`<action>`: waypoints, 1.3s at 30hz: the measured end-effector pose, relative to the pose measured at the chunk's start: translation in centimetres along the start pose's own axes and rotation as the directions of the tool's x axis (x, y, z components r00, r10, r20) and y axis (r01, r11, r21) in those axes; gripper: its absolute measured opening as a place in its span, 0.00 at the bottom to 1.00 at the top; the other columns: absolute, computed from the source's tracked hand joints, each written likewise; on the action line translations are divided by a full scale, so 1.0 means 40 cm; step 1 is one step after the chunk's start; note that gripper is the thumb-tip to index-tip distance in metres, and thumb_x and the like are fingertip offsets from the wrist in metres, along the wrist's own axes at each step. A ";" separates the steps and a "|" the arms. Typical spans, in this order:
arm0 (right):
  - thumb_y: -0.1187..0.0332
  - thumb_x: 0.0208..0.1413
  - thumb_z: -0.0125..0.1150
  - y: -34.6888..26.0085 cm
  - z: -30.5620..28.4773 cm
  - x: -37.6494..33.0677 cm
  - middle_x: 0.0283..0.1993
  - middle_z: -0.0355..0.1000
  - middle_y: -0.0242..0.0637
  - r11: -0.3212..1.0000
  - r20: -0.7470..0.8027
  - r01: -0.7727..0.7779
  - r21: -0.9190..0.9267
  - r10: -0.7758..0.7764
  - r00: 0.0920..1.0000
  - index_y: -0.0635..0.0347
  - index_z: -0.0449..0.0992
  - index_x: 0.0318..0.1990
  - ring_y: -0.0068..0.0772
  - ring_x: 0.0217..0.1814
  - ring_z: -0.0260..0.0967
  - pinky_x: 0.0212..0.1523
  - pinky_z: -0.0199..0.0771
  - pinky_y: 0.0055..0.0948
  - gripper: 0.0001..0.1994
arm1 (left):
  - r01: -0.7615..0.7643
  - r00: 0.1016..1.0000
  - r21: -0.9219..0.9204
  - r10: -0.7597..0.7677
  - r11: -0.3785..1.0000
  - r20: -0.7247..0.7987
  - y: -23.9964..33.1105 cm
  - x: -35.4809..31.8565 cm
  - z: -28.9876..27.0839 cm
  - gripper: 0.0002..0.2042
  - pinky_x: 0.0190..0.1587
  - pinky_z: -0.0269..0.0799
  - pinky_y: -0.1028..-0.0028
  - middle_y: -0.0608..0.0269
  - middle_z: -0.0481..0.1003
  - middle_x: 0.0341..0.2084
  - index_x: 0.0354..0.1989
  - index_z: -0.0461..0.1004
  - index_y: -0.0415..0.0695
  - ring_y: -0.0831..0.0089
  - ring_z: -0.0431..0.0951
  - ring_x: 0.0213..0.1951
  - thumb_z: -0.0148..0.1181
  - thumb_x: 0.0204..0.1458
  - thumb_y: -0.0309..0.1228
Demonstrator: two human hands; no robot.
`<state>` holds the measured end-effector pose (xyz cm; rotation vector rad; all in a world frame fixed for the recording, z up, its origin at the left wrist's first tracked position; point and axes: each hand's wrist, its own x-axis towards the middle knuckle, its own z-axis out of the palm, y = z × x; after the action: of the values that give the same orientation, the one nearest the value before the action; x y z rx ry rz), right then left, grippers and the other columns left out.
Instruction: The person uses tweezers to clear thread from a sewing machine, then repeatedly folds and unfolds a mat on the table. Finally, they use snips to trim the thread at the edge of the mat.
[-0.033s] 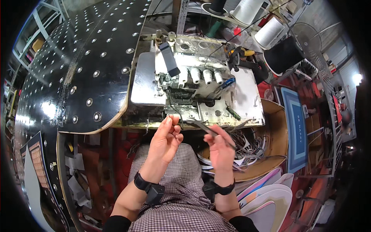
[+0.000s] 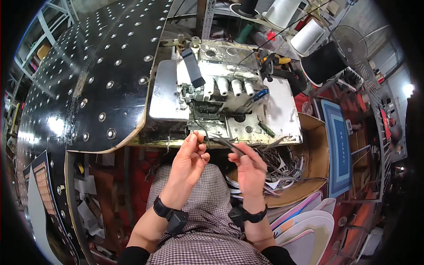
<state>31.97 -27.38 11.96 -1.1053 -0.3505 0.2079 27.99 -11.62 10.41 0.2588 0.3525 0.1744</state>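
My left hand (image 2: pixel 190 159) is raised at the front edge of the overlock sewing machine (image 2: pixel 221 92), thumb and fingertips pinched together. What they hold, if anything, is too small to make out. A thin dark strip (image 2: pixel 204 128) runs down from the machine's sewing area beside those fingertips. To the right, my right hand (image 2: pixel 251 170) is closed round slim dark tweezers (image 2: pixel 229 145). Their points reach left toward the strip, just in front of the machine's bed. Whether they touch the strip I cannot tell.
A cardboard box (image 2: pixel 320 145) of tangled trimmings (image 2: pixel 282 170) stands right of my lap. Below it lean several pale rounded mats (image 2: pixel 309 225), with a blue mat (image 2: pixel 338 148) farther right. A black studded table (image 2: pixel 97 75) fills the left. Thread cones (image 2: pixel 304 37) stand behind.
My right hand and the tweezers have shifted slightly left, bringing the points closer to my left fingertips. My left hand stays in place.
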 end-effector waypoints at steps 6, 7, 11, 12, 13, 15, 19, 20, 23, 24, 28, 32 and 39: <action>0.73 0.58 0.50 0.006 0.046 0.018 0.49 0.70 0.47 0.979 0.127 0.094 -0.181 -0.072 0.989 0.70 0.67 0.52 0.34 0.42 0.73 0.44 0.73 0.28 0.16 | -0.005 0.999 0.016 0.006 1.000 -0.043 -0.015 0.003 0.019 0.08 0.31 0.66 0.79 0.71 0.71 0.31 0.40 0.71 0.46 0.81 0.69 0.31 0.51 0.58 0.34; 0.72 0.58 0.50 0.005 0.049 0.018 0.49 0.70 0.46 0.982 0.121 0.073 -0.172 -0.053 0.991 0.70 0.67 0.52 0.33 0.41 0.73 0.44 0.73 0.27 0.16 | -0.006 0.999 0.016 0.006 1.000 -0.044 -0.016 0.002 0.022 0.08 0.31 0.66 0.79 0.71 0.71 0.31 0.40 0.71 0.46 0.81 0.69 0.31 0.51 0.58 0.34; 0.72 0.58 0.51 -0.001 0.050 0.024 0.49 0.70 0.46 0.980 0.130 0.066 -0.187 -0.042 0.991 0.70 0.68 0.52 0.31 0.39 0.73 0.41 0.73 0.24 0.16 | 0.002 1.000 0.027 -0.001 1.000 -0.022 -0.016 0.003 0.019 0.07 0.31 0.65 0.79 0.73 0.70 0.29 0.38 0.71 0.46 0.83 0.67 0.31 0.53 0.56 0.34; 0.72 0.58 0.51 -0.002 0.049 0.024 0.49 0.70 0.46 0.982 0.124 0.056 -0.179 -0.034 0.992 0.70 0.68 0.51 0.30 0.37 0.73 0.40 0.73 0.23 0.15 | 0.014 1.000 0.016 -0.014 1.000 -0.007 -0.016 0.002 0.016 0.07 0.31 0.66 0.79 0.73 0.70 0.29 0.38 0.71 0.46 0.83 0.67 0.31 0.53 0.56 0.34; 0.73 0.58 0.51 -0.002 0.049 0.024 0.48 0.71 0.46 0.984 0.116 0.047 -0.171 -0.027 0.993 0.71 0.69 0.51 0.29 0.35 0.73 0.38 0.72 0.22 0.15 | 0.015 1.000 0.016 -0.015 1.000 -0.008 -0.014 0.001 0.019 0.07 0.31 0.66 0.79 0.73 0.70 0.29 0.38 0.71 0.46 0.83 0.67 0.31 0.53 0.56 0.34; 0.73 0.58 0.51 -0.003 0.052 0.019 0.47 0.71 0.46 0.980 0.114 0.047 -0.195 -0.025 0.993 0.70 0.69 0.50 0.28 0.33 0.73 0.35 0.72 0.21 0.14 | 0.024 0.999 0.010 -0.023 1.000 -0.040 -0.010 -0.007 0.024 0.07 0.31 0.66 0.79 0.72 0.70 0.30 0.37 0.71 0.46 0.82 0.67 0.31 0.54 0.56 0.34; 0.78 0.55 0.52 -0.017 0.059 0.021 0.42 0.72 0.43 0.950 0.134 0.067 -0.305 -0.027 0.991 0.66 0.73 0.48 0.25 0.27 0.73 0.26 0.70 0.18 0.12 | 0.037 0.999 0.017 -0.036 0.999 -0.030 0.006 -0.020 0.018 0.09 0.32 0.66 0.80 0.71 0.71 0.34 0.43 0.70 0.45 0.82 0.69 0.34 0.54 0.55 0.33; 0.78 0.55 0.52 -0.016 0.054 0.031 0.42 0.72 0.43 0.951 0.130 0.057 -0.303 -0.018 0.991 0.66 0.73 0.48 0.25 0.27 0.73 0.26 0.70 0.18 0.12 | 0.027 0.999 0.182 -0.019 0.983 -0.048 0.018 -0.029 0.035 0.12 0.34 0.67 0.79 0.70 0.70 0.38 0.47 0.68 0.45 0.80 0.70 0.36 0.55 0.55 0.31; 0.81 0.53 0.54 -0.003 0.025 0.079 0.44 0.73 0.42 0.841 0.227 0.239 -0.485 -0.143 0.963 0.64 0.74 0.46 0.21 0.22 0.69 0.20 0.69 0.17 0.13 | -0.088 0.991 0.631 0.132 0.771 -0.023 0.068 -0.054 0.049 0.23 0.44 0.69 0.76 0.64 0.63 0.52 0.58 0.58 0.43 0.74 0.71 0.45 0.53 0.53 0.24; 0.82 0.51 0.54 -0.007 0.017 0.110 0.45 0.73 0.41 0.781 0.263 0.286 -0.555 -0.161 0.951 0.63 0.74 0.46 0.21 0.21 0.68 0.19 0.69 0.17 0.14 | -0.212 0.968 0.743 0.240 0.634 0.072 0.092 -0.054 0.041 0.22 0.44 0.69 0.77 0.64 0.64 0.50 0.57 0.60 0.43 0.75 0.71 0.45 0.54 0.52 0.22; 0.82 0.51 0.53 -0.003 0.004 0.196 0.45 0.74 0.38 0.602 0.432 0.519 -0.607 -0.298 0.851 0.60 0.76 0.45 0.12 0.21 0.64 0.15 0.62 0.12 0.14 | -0.365 0.824 0.931 0.477 0.031 0.307 0.222 -0.071 0.018 0.16 0.45 0.66 0.78 0.63 0.70 0.44 0.49 0.68 0.40 0.76 0.70 0.45 0.55 0.50 0.20; 0.84 0.46 0.54 0.058 -0.011 0.247 0.44 0.74 0.42 0.536 0.544 0.625 -0.567 -0.326 0.773 0.63 0.76 0.43 0.36 0.41 0.73 0.40 0.73 0.26 0.15 | -0.101 0.666 0.748 0.515 -0.656 0.541 0.370 -0.054 -0.036 0.17 0.54 0.58 0.67 0.55 0.69 0.46 0.49 0.69 0.40 0.61 0.66 0.51 0.58 0.49 0.26; 0.77 0.42 0.57 0.144 -0.008 0.255 0.44 0.74 0.39 0.563 0.472 0.619 -0.547 -0.404 0.784 0.56 0.75 0.46 0.36 0.42 0.74 0.39 0.75 0.27 0.19 | 0.105 0.726 0.290 0.273 -0.951 0.631 0.388 -0.010 -0.101 0.35 0.59 0.52 0.59 0.51 0.62 0.55 0.56 0.61 0.40 0.54 0.58 0.58 0.68 0.40 0.39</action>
<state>41.59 -21.68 8.40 -1.6491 -1.0843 -0.3358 24.25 3.98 11.20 3.1348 0.5013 0.6760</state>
